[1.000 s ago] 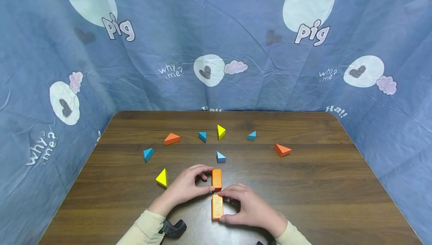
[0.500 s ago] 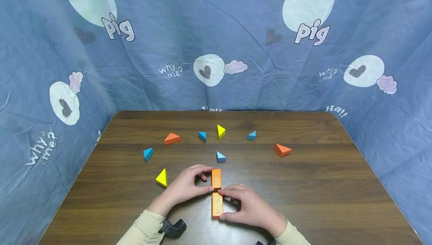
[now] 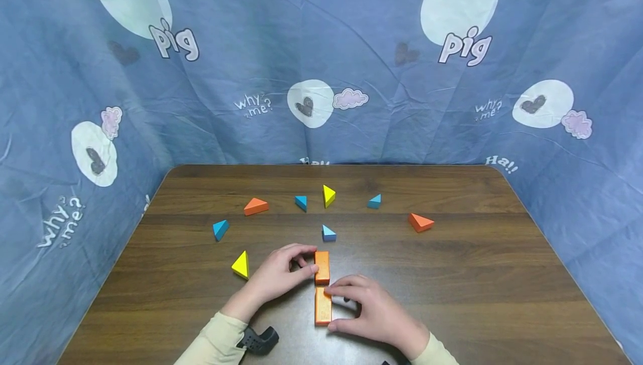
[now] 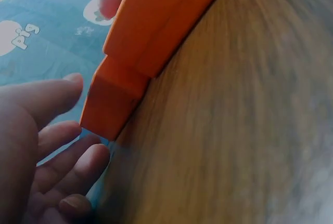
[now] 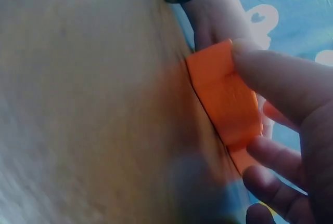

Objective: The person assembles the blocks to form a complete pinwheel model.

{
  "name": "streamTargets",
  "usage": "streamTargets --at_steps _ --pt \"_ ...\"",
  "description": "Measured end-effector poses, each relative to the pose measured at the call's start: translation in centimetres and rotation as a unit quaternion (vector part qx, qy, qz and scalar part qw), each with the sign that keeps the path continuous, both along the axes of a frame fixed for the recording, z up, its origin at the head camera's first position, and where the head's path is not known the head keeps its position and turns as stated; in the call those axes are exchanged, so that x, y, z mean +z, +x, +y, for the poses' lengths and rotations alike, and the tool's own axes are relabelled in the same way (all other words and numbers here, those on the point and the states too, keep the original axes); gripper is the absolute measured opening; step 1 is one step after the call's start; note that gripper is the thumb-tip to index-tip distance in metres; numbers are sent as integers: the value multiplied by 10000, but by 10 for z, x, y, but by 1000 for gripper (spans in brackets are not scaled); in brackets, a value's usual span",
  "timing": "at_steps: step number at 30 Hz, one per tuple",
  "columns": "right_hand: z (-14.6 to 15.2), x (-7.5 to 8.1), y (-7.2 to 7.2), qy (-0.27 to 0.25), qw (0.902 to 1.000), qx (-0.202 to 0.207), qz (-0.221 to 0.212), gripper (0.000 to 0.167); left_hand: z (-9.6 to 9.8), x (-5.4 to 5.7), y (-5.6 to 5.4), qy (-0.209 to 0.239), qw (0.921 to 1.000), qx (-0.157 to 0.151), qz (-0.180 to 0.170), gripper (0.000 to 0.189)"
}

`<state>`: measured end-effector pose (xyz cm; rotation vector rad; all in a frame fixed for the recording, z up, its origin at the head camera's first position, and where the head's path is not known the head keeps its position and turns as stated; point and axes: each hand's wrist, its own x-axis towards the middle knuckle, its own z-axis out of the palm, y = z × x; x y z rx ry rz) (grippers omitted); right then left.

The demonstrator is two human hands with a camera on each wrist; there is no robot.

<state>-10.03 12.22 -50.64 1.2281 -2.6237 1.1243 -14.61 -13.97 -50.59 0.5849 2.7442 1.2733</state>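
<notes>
Two orange rectangular blocks lie end to end on the wooden table [image 3: 467, 275], the far block [image 3: 322, 267] and the near block [image 3: 323, 306], with a narrow dark line between them in the head view. My left hand [image 3: 281, 275] is beside the far block, index fingertip at its far left corner. In the left wrist view its thumb [image 4: 67, 86] stands a little off the block's side. With thumb and fingers at opposite ends, my right hand [image 3: 374, 312] holds the near block; the right wrist view shows the thumb [image 5: 255, 68] on its edge.
Beyond the hands lies a blue triangular block [image 3: 329, 235]. Yellow [image 3: 329, 196], red-orange [image 3: 421, 222] and blue [image 3: 220, 230] triangular blocks are spread around the back and left. Left of my left hand is another yellow triangle [image 3: 241, 266]. A printed blue curtain [image 3: 351, 142] hangs behind.
My right hand has slid the near block forward, narrowing the gap to the far block. My left thumb has moved forward from the far block's near corner.
</notes>
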Motion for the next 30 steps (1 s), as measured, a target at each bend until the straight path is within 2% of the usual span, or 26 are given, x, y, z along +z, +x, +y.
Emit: streamTargets --at_steps 3,9,22,30 --pt "-1 0 4 103 9999 -84 3 50 3 0 0 -54 9999 82 37 46" --pt "-2 -3 5 -11 9989 -80 460 43 4 -1 1 -152 9997 118 123 43" --pt "-3 -5 5 -112 9974 -302 642 41 5 -1 2 -98 9995 141 272 41" --pt "-4 -5 4 -53 9977 -438 522 43 5 -1 2 -196 9995 203 150 39"
